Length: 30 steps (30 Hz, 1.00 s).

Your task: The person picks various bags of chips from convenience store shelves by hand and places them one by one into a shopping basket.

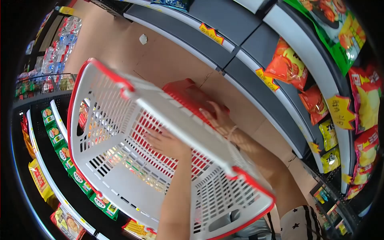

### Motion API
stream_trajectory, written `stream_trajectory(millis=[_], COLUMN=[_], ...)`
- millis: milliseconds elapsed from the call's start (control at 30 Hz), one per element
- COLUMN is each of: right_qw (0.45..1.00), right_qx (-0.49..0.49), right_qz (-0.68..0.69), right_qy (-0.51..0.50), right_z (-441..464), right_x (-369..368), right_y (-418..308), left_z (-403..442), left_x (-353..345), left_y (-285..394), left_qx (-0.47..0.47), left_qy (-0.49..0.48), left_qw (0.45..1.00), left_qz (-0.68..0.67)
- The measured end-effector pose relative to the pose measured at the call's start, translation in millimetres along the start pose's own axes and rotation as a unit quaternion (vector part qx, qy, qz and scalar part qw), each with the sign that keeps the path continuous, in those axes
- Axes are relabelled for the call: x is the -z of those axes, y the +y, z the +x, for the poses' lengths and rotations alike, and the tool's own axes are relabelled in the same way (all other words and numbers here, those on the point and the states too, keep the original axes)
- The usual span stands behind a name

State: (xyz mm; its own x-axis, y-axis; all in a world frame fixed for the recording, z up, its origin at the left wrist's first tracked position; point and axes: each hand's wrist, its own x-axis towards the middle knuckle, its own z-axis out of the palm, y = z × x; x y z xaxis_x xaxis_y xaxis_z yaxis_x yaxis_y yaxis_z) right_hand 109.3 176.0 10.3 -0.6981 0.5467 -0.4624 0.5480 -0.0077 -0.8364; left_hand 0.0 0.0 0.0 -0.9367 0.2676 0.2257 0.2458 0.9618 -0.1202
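A white plastic shopping basket [112, 172] with a red-edged rim is tilted in front of me, its open side towards me. My left hand [166, 143] reaches inside it, fingers stretched out against the slotted wall. Outside the far upper rim, my right hand [218, 117] lies with its fingers apart on a red plastic object [192, 96] just beyond the basket. More red shows through the slots behind my left hand. Whether the red object is joined to the basket, I cannot tell. Part of my right palm is hidden.
Shelves with green snack packets [56, 136] run along the left. To the right, a dark shelf [176, 30] curves round, with red snack bags [288, 66] further along. Bottled water [64, 44] is stacked at the upper left. A white scrap [143, 39] lies on the floor.
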Motion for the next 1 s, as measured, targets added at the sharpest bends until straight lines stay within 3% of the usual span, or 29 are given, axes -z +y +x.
stream_trajectory(millis=[67,100,167,400,633,833,967,1000], right_qw=[0.999,0.984,0.949,0.911,0.896,0.932,0.941,0.933], right_qx=[0.032,0.114,0.146,-0.089,-0.161,-0.136,-0.201,-0.221], right_qz=[0.000,-0.139,-0.279,-0.399,-0.409,-0.333,-0.270,-0.273], right_qy=[0.002,0.008,0.025,0.057,0.059,0.045,-0.035,-0.084], right_z=[16,24,38,75,67,-48,-236,-297], right_x=[20,33,62,117,118,101,84,82], right_y=[29,46,68,155,185,203,228,232], left_z=[13,13,13,19,22,23,38,38], left_x=[52,59,67,79,86,89,135,135], left_y=[62,79,108,168,171,170,150,139], left_qx=[0.071,0.088,0.116,0.136,0.128,0.141,0.128,0.119], left_qy=[0.002,-0.005,-0.033,-0.097,-0.131,-0.054,-0.144,-0.202], left_qw=[0.995,0.992,0.984,0.971,0.968,0.972,0.929,0.930], left_qz=[-0.070,-0.092,-0.129,-0.168,-0.170,-0.183,-0.316,-0.281])
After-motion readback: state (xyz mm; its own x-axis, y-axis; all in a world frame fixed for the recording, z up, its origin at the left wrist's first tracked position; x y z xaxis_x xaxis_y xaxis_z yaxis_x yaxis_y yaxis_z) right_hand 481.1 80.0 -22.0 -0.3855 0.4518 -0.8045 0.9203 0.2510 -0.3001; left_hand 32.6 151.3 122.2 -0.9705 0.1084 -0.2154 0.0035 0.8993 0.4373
